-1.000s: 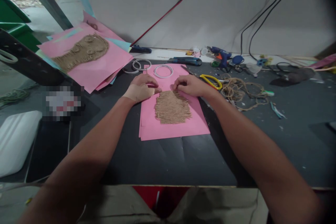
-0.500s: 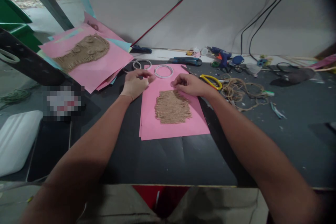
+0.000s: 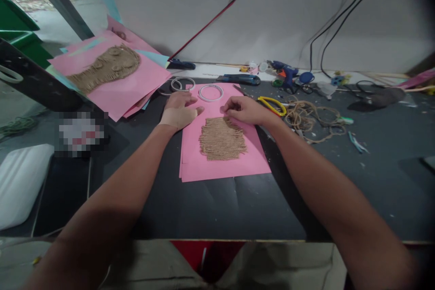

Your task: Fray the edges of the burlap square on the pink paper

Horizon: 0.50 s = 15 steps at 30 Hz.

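In front of me lies a pink sheet (image 3: 193, 167), with at least one more sheet under its left edge. Rows of brown twine (image 3: 222, 139) form a blocky patch on it. My left hand (image 3: 179, 111) rests at the sheet's upper left side, palm down, thumb apart from the fingers, holding nothing visible. Above the patch's top right corner, my right hand (image 3: 239, 109) has its thumb and fingertips pinched together; whatever is between them is too small to make out. A pale ring (image 3: 210, 93) lies on the sheet between and beyond both hands.
More rings (image 3: 183, 84) lie left of the sheet's top. A blue utility knife (image 3: 239, 79), a glue gun (image 3: 287, 74) and yellow-handled scissors (image 3: 273, 105) lie behind. Tangled twine (image 3: 306, 115) is at right. Pink sheets with a twine shape (image 3: 112, 65) are stacked at left.
My left hand has turned and lowered onto the sheet's left side, its fingers going from pinched to spread. My right hand stays in nearly the same place.
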{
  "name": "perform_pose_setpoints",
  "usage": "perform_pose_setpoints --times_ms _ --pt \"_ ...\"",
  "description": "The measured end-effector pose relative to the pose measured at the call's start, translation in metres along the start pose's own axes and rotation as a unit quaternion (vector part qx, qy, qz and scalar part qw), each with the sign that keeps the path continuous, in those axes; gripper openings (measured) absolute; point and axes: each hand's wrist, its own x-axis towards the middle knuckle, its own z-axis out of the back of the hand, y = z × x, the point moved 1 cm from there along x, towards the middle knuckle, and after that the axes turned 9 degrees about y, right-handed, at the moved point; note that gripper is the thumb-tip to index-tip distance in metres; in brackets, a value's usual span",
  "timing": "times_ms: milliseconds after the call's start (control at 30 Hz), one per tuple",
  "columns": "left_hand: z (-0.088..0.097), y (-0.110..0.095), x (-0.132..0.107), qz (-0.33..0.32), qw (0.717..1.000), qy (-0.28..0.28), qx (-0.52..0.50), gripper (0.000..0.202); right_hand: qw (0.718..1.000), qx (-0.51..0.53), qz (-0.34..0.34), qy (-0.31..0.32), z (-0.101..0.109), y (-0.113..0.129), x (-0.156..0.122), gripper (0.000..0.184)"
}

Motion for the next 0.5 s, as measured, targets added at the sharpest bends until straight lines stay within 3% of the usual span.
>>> perform_pose_setpoints --times_ms 200,500 --pt "-0.0023 0.0074 0.0008 0.022 1.0 -0.01 0.016 0.033 1.0 0.002 0.009 0.004 0.0001 -0.0013 -0.0003 0.014" --pt "-0.0026 0.0025 -0.0024 0.06 0.996 -0.019 0.058 0.041 1.0 0.007 0.011 -0.004 -0.0011 -0.0053 0.0013 0.015"
